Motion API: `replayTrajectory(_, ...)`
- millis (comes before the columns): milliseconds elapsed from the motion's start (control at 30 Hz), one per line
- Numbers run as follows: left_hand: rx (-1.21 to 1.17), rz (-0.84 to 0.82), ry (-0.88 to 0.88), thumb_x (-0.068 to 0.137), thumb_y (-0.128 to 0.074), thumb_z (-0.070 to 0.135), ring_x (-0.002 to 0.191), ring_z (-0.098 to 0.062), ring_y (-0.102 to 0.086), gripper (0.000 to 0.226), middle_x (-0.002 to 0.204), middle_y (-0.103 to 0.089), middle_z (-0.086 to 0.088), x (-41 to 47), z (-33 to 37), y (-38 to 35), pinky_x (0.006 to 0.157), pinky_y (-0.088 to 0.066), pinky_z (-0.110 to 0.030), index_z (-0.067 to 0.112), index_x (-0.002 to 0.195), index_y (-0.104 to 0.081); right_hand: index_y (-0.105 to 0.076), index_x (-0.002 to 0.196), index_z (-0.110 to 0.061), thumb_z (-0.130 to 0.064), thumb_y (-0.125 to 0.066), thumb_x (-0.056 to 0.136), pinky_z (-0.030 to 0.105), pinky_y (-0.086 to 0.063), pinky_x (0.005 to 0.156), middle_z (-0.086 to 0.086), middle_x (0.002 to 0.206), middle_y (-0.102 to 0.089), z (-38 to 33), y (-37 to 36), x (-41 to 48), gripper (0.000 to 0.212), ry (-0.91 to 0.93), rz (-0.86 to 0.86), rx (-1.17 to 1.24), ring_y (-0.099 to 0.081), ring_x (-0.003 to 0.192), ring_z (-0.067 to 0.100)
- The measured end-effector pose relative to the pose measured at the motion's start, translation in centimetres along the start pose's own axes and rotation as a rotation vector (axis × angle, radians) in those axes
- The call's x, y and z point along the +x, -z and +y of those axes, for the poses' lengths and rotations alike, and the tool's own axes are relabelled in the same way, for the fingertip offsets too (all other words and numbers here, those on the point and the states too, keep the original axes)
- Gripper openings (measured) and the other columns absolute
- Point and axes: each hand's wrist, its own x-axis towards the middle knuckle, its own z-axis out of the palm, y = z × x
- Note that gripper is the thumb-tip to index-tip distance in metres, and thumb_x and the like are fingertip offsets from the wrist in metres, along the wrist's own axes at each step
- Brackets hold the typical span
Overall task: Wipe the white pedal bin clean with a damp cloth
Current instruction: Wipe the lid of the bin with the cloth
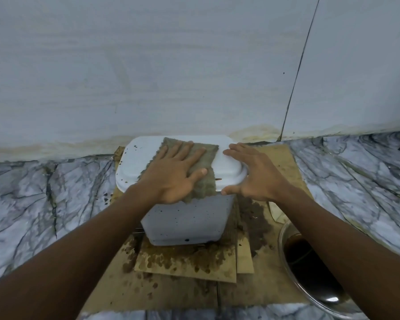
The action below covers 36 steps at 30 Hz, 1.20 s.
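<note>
The white pedal bin [189, 220] stands against the wall, its lid [134, 162] shut and its front speckled with dark spots. A grey-green damp cloth [206, 181] lies spread over the middle of the lid. My left hand [176, 172] presses flat on the cloth with straight, spread fingers. My right hand [252, 174] spans the lid's right end, with fingers on top and the thumb at the front rim. The pedal is hidden.
Stained brown cardboard sheets [185, 266] lie under and in front of the bin on a marbled floor [44, 199]. A glass bowl of dark liquid [310, 269] sits at the lower right. The pale wall [148, 77] rises directly behind.
</note>
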Motion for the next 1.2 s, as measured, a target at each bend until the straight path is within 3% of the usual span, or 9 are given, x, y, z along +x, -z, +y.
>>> replayTrajectory(200,-0.063,0.008,0.216,0.101,-0.012,0.065,0.156,-0.021,0.005,0.066,0.170,0.003,-0.001,1.8,-4.8,1.3,0.126,0.003,-0.048,0.037,0.160,-0.005,-0.040,0.151,-0.031,-0.064,-0.086,0.060,0.029,-0.009,0.120,-0.007,0.163,-0.029,-0.7,0.1,0.3,0.108,-0.003,-0.020,-0.053,-0.018,0.153,0.012)
replayTrajectory(267,-0.057,0.001,0.253,0.101,-0.014,0.064,0.156,-0.025,0.005,0.067,0.170,0.002,-0.004,3.8,-4.3,1.3,0.125,0.003,-0.052,0.034,0.161,-0.006,-0.039,0.152,-0.030,-0.064,-0.085,0.060,0.031,-0.010,0.122,-0.006,0.164,-0.028,-0.6,0.0,0.3,0.109,-0.011,-0.020,-0.059,-0.017,0.153,0.013)
replayTrajectory(467,-0.002,-0.020,0.134,0.101,-0.012,0.063,0.156,-0.027,0.008,0.067,0.170,0.003,-0.005,6.3,1.2,0.7,0.124,0.007,-0.053,0.032,0.161,-0.003,-0.042,0.151,-0.030,-0.063,-0.088,0.056,0.039,-0.016,0.125,-0.006,0.162,-0.031,0.0,0.4,-0.4,0.110,-0.032,-0.017,-0.012,-0.021,0.152,0.014)
replayTrajectory(667,0.016,-0.003,-0.032,0.101,-0.005,0.062,0.155,-0.017,0.014,0.063,0.168,0.010,0.004,1.4,1.8,-0.3,0.125,0.010,-0.045,0.040,0.158,0.006,-0.046,0.148,-0.029,-0.064,-0.085,0.061,0.044,-0.020,0.125,-0.004,0.160,-0.037,0.2,-0.2,-0.6,0.102,0.014,0.023,0.044,-0.026,0.151,0.015)
replayTrajectory(767,-0.019,0.010,0.018,0.100,-0.006,0.065,0.155,-0.015,0.012,0.064,0.168,0.009,0.006,-0.2,-1.1,0.2,0.125,0.009,-0.041,0.042,0.158,0.003,-0.045,0.149,-0.031,-0.060,-0.089,0.058,0.033,-0.013,0.122,-0.008,0.161,-0.033,-0.5,0.1,-0.6,0.105,-0.017,-0.001,0.020,-0.021,0.152,0.012)
replayTrajectory(1000,-0.043,0.018,0.273,0.100,-0.010,0.066,0.156,-0.024,0.006,0.068,0.170,0.004,-0.002,1.7,-4.9,1.1,0.125,0.004,-0.049,0.034,0.161,-0.003,-0.043,0.150,-0.029,-0.062,-0.088,0.057,0.039,-0.017,0.126,-0.005,0.162,-0.031,-0.9,-0.1,0.0,0.108,-0.027,-0.004,-0.005,-0.020,0.152,0.014)
replayTrajectory(1200,-0.023,-0.022,0.152,0.102,-0.010,0.062,0.155,-0.028,0.010,0.067,0.169,0.007,-0.003,4.0,1.0,0.9,0.124,0.009,-0.052,0.032,0.161,-0.001,-0.044,0.150,-0.028,-0.062,-0.089,0.055,0.041,-0.018,0.125,-0.002,0.162,-0.032,-0.5,0.0,-0.1,0.110,-0.041,-0.005,-0.018,-0.022,0.152,0.018)
